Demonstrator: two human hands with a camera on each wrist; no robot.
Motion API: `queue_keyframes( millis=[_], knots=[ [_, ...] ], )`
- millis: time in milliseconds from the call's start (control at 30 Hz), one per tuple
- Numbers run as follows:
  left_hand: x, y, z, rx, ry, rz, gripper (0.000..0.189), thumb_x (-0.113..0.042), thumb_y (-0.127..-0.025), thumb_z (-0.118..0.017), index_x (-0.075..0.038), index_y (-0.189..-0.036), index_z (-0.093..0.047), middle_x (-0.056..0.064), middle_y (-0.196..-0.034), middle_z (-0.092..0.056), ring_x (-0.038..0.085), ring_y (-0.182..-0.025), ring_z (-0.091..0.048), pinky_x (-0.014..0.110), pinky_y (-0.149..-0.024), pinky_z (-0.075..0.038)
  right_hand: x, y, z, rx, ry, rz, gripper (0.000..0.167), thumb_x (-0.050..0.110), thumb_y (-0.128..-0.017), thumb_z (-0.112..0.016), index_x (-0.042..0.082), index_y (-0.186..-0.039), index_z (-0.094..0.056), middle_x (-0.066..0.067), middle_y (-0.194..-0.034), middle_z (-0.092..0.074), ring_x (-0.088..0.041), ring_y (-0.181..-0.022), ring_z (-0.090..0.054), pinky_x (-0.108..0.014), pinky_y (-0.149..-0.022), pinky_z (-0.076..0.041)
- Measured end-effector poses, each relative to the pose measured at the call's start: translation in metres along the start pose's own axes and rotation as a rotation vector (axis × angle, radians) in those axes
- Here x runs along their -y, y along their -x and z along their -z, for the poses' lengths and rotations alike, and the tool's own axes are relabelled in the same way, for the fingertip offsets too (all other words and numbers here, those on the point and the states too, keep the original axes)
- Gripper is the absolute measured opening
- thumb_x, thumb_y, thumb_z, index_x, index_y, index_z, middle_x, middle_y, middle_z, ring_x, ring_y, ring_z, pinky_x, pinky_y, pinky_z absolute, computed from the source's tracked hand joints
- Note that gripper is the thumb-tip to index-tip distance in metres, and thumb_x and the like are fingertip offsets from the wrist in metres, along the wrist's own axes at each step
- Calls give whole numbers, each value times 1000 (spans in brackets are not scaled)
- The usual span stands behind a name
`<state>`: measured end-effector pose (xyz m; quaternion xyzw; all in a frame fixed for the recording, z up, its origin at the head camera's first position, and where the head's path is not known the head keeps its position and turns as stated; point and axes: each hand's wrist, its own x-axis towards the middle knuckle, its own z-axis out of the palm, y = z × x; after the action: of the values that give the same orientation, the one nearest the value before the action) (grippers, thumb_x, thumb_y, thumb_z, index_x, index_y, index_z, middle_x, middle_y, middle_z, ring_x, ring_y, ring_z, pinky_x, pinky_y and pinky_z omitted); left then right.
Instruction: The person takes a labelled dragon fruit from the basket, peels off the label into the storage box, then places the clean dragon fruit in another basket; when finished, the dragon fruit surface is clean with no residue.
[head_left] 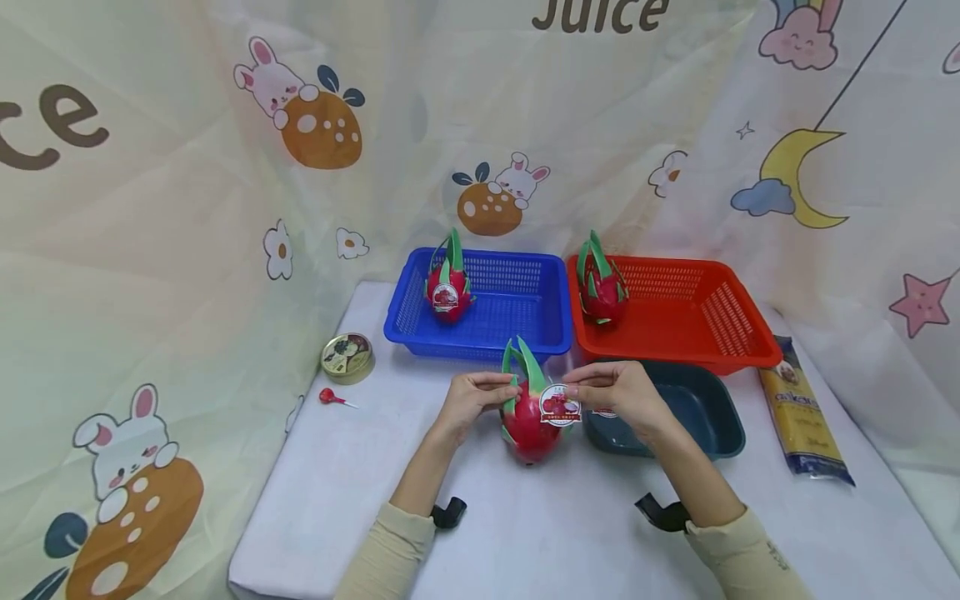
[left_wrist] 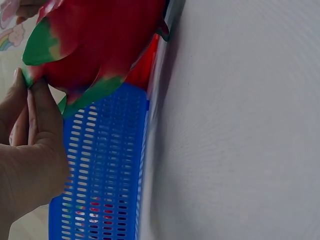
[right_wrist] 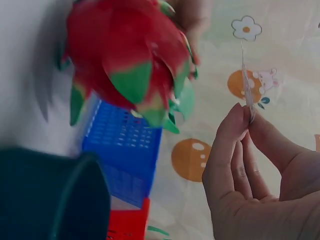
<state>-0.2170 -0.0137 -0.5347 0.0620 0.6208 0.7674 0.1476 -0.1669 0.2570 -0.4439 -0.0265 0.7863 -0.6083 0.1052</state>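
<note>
A red dragon fruit (head_left: 525, 437) with green leaf tips stands at the middle of the table. My left hand (head_left: 468, 406) pinches one of its leaves near the top; the left wrist view shows thumb and fingertips closed on a green tip (left_wrist: 28, 77). Between thumb and fingers my right hand (head_left: 628, 398) holds a round label (head_left: 558, 405) printed with fruit, in front of the fruit's right side in the head view. Seen from the right wrist, that label (right_wrist: 247, 90) is edge-on and apart from the fruit (right_wrist: 125, 45).
Behind stand a blue basket (head_left: 517, 346) with a labelled dragon fruit (head_left: 447, 292) and a red basket (head_left: 675, 354) with another. A dark teal bin (head_left: 712, 408) sits beside my right hand. A round tin (head_left: 347, 358), red-handled pointed tool (head_left: 330, 397) and yellow packet (head_left: 802, 412) lie at the sides.
</note>
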Motion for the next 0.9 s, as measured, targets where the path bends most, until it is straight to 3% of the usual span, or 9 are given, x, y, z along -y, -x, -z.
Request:
queue_keyframes(
  millis=[267,467,633,900],
  knots=[
    [-1,-1,-1,2,-2,12,31,-11,-87,-85,2,-114,-78,11,-101,-80,17,-90,-77,31,-82,-63,7,-4,30,-47,23,-64,45,26,-91,-84,1,-126,-74,-12,-110,-79,-25,-95,-77,-37,-86,-63],
    [3,0,3,-6,-11,34,33,-15,-87,-86,-1,-115,-79,11,-105,-80,18,-94,-76,32,-85,-63,5,-9,53,14,4,-131,45,18,-94,-80,-6,-130,-69,-14,-112,-78,-25,-96,-77,-47,-91,-60],
    [3,0,4,7,11,36,32,-12,-87,-86,0,-116,-78,10,-104,-80,17,-93,-76,36,-88,-62,6,-13,80,59,19,-172,46,17,-97,-76,-8,-134,-65,-16,-114,-77,-24,-99,-77,-45,-87,-62],
    [2,1,4,32,24,24,31,-10,-89,-84,1,-117,-78,10,-105,-80,17,-94,-77,34,-88,-62,-10,-20,111,43,65,-284,50,18,-101,-71,-8,-141,-59,-15,-115,-77,-24,-100,-76,-42,-87,-62]
  ],
)
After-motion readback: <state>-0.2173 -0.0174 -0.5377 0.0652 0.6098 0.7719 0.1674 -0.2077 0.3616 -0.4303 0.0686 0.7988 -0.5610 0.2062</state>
